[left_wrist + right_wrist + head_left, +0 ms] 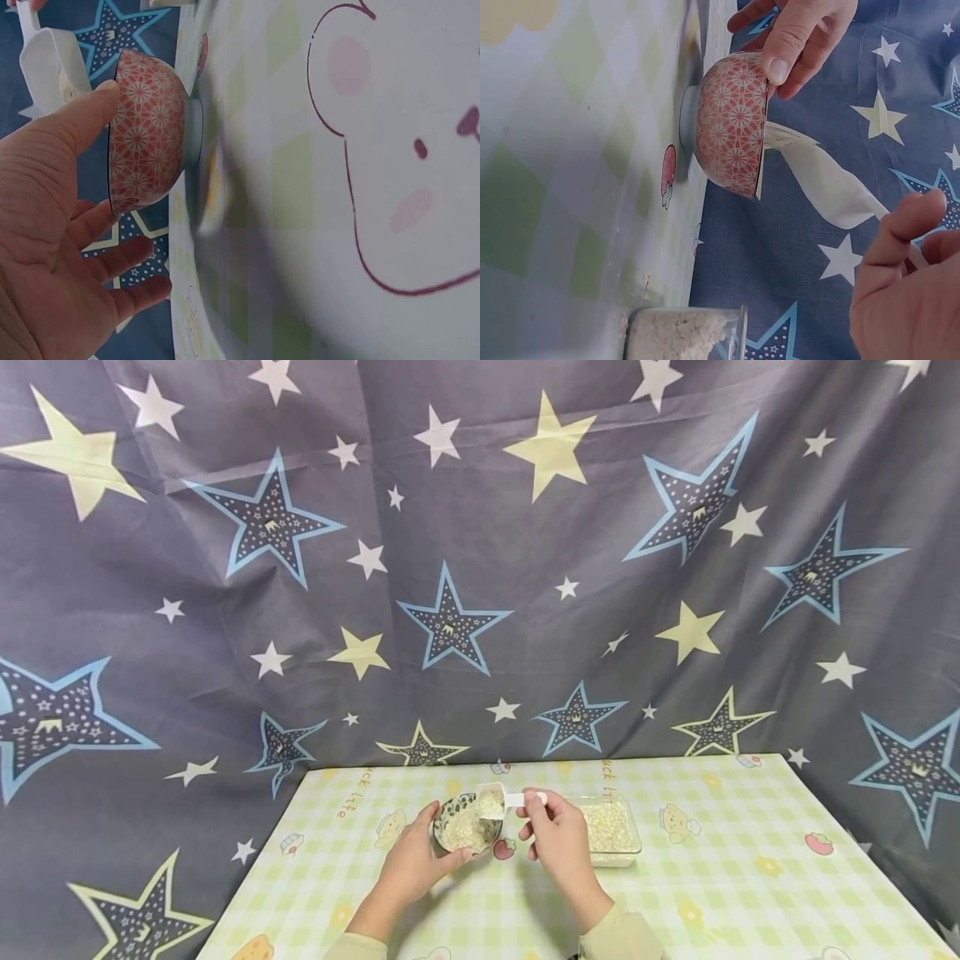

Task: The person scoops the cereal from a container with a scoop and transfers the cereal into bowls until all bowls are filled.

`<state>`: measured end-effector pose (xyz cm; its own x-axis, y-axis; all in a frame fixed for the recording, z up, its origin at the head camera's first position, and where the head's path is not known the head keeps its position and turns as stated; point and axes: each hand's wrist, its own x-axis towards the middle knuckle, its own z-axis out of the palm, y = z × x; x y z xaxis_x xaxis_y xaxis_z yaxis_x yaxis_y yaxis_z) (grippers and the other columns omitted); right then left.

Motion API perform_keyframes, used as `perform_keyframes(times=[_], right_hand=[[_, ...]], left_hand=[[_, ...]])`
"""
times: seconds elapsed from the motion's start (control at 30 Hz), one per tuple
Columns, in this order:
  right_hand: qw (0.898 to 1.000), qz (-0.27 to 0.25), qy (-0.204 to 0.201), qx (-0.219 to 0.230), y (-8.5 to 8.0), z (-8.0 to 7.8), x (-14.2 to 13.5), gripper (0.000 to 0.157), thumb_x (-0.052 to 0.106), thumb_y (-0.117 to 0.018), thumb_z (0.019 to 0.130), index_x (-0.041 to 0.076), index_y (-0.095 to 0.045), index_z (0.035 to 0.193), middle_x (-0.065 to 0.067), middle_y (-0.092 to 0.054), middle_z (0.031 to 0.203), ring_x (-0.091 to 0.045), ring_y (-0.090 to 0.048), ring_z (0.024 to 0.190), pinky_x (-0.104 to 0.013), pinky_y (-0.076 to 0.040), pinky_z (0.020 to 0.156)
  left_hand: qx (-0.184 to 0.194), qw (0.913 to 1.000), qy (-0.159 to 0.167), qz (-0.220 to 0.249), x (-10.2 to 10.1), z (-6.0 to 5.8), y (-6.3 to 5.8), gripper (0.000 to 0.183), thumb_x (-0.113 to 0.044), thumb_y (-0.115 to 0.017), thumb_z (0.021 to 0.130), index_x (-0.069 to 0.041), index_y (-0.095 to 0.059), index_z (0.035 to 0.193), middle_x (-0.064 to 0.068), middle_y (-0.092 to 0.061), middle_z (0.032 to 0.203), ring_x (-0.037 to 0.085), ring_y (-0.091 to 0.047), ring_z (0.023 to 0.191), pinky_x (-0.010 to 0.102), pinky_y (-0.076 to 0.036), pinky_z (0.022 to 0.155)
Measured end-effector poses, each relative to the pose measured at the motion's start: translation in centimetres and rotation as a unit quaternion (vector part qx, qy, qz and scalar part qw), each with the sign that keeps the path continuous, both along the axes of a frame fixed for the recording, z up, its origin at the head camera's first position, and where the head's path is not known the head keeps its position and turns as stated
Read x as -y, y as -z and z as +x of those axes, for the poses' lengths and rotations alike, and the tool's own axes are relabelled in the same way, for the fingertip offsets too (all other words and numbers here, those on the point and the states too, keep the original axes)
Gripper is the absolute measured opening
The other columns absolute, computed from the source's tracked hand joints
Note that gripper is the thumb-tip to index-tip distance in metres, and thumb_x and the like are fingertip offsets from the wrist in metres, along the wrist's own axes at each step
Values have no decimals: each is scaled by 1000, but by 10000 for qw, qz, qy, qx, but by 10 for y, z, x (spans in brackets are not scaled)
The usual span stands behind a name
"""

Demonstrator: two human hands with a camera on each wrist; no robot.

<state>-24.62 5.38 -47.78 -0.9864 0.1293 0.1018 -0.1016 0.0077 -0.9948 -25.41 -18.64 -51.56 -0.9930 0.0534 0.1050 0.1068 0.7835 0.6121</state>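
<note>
My left hand (412, 862) holds a small bowl (148, 135) by its rim, thumb on one side and a finger at the other, the remaining fingers spread. The bowl is red with white flowers outside and dark-patterned inside; pale flakes like oats (463, 831) lie in it. Between thumb and fingers, my right hand (558, 839) grips the handle of a white scoop (829, 187). The scoop tilts over the bowl's right side, and flakes slide from its lip into the bowl in the right wrist view. Whether the bowl's foot touches the cloth is hard to tell.
Right of the bowl, partly behind my right hand, stands a clear rectangular container (635, 847) of the same flakes. A green-and-white checked cloth (720, 893) with cartoon prints covers the table. Behind its back edge hangs a dark starry curtain (510, 543).
</note>
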Motion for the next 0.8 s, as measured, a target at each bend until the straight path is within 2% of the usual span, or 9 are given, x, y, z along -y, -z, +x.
perform_keyframes(times=[0.17, 0.37, 0.47, 0.6, 0.8], right_hand=[[9997, 161, 61, -175, -3, 3, 0, 28, 23, -63, 109, 2, -75, 123, -10, -77, 93, -8, -64, 59, -25, -53, 42], [9985, 364, 82, -389, -2, 4, -1, 27, 24, -63, 109, 3, -76, 122, -16, -77, 95, -10, -65, 59, -26, -53, 41], [9973, 539, 111, -483, 0, 3, -1, 26, 24, -64, 109, 6, -77, 121, -12, -76, 92, -10, -64, 57, -26, -53, 41], [9933, 891, 161, -720, 2, 4, 0, 24, 25, -64, 109, 8, -78, 119, -5, -76, 88, -6, -61, 53, -27, -53, 40], [9831, 1417, 163, -1150, 3, 5, 1, 22, 24, -66, 108, 9, -78, 118, -3, -76, 86, -6, -63, 56, -25, -53, 39]], left_hand=[[-38, 10000, 10, -7, 0, 1, -2, 106, -55, -88, 84, -3, -39, 163, 17, -55, 160, 48, -57, 139, 65, -53, 110], [-54, 10000, 1, -14, 0, 1, -2, 106, -54, -88, 84, -3, -39, 162, 17, -56, 159, 49, -57, 139, 65, -52, 111], [-52, 10000, -5, -10, 0, 1, -2, 106, -54, -89, 84, -4, -39, 163, 17, -56, 159, 49, -57, 139, 65, -52, 110], [-74, 10000, 1, -24, 1, 1, -1, 105, -53, -89, 84, -4, -40, 162, 17, -57, 159, 49, -57, 138, 65, -53, 109], [-111, 9999, 13, -19, 1, 0, 0, 105, -54, -89, 83, -3, -40, 162, 17, -57, 158, 48, -58, 138, 65, -53, 109]])
